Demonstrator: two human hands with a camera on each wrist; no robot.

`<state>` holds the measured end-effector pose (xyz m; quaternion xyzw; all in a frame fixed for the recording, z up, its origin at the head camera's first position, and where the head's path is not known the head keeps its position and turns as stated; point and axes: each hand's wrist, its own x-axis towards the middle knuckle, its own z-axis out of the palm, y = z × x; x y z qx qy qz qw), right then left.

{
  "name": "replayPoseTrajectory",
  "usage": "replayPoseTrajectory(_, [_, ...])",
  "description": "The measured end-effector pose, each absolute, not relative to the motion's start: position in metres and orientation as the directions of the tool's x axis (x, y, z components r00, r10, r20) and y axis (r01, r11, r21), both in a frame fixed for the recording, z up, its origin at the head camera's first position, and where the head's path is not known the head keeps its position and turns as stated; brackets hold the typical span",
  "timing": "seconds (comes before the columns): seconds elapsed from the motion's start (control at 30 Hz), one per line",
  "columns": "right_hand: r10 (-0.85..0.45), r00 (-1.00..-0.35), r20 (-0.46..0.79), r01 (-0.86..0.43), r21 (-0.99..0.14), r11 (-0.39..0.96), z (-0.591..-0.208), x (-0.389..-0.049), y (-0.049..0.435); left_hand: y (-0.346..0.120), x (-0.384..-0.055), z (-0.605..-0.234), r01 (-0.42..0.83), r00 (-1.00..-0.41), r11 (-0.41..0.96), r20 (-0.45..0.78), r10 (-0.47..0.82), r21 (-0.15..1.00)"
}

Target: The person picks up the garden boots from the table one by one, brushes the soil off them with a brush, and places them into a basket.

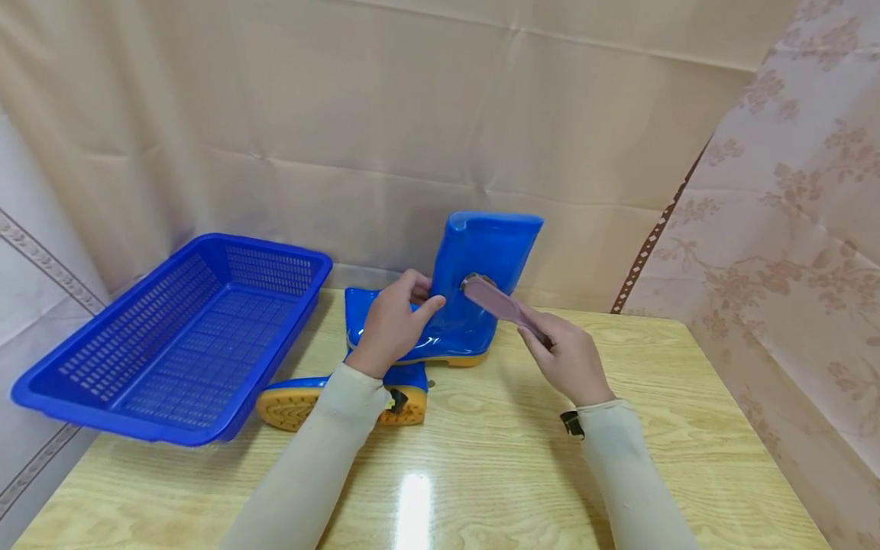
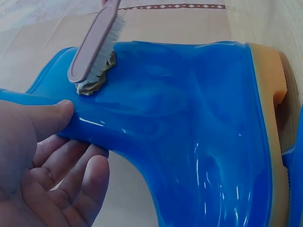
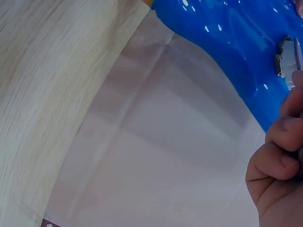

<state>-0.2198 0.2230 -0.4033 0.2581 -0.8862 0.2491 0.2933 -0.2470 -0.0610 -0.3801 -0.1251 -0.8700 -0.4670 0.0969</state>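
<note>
A blue rain boot (image 1: 481,252) with a yellow sole stands upright on the table. My left hand (image 1: 394,321) holds the front edge of its shaft, thumb on the near side and fingers behind, as the left wrist view shows. In my right hand (image 1: 567,359) is the handle of a mauve scrub brush (image 2: 94,42). The brush's white bristles press on a brownish patch of dirt (image 2: 97,85) on the boot's shaft. Another blue boot (image 1: 292,405) lies on its side in front, yellow tread facing me, partly hidden by my left forearm.
An empty-looking blue plastic basket (image 1: 257,359) with slotted walls stands at the left. The wood-grain table (image 1: 660,397) stretches to the right. Behind it hangs a beige curtain (image 1: 344,137), with a flowered cloth (image 1: 818,191) along the right side.
</note>
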Motion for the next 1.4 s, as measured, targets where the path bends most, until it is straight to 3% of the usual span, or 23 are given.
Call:
replayPoseTrajectory(0.23, [-0.314, -0.686, 0.656, -0.615, -0.292, 0.732, -0.4029, -0.221, 0.2245, -0.0611, -0.2482, -0.3805, 0.305, -0.95, 0.532, 0.289, 0.116, 0.79])
replayPoseTrajectory(0.47, [-0.369, -0.65, 0.664, -0.666, -0.264, 0.698, -0.4042, -0.2205, 0.2214, -0.0618, -0.2448, -0.3776, 0.338, -0.941, 0.554, 0.282, 0.187, 0.761])
replayPoseTrajectory(1.13, [-0.282, -0.738, 0.613, -0.556, -0.315, 0.769, -0.403, -0.2199, 0.2267, -0.0591, -0.2471, -0.3797, 0.31, -0.948, 0.528, 0.297, 0.112, 0.791])
replayPoseTrajectory(1.4, [-0.306, -0.67, 0.677, -0.617, -0.278, 0.736, -0.4013, -0.2201, 0.2264, -0.0597, -0.2451, -0.3789, 0.32, -0.945, 0.545, 0.299, 0.129, 0.775])
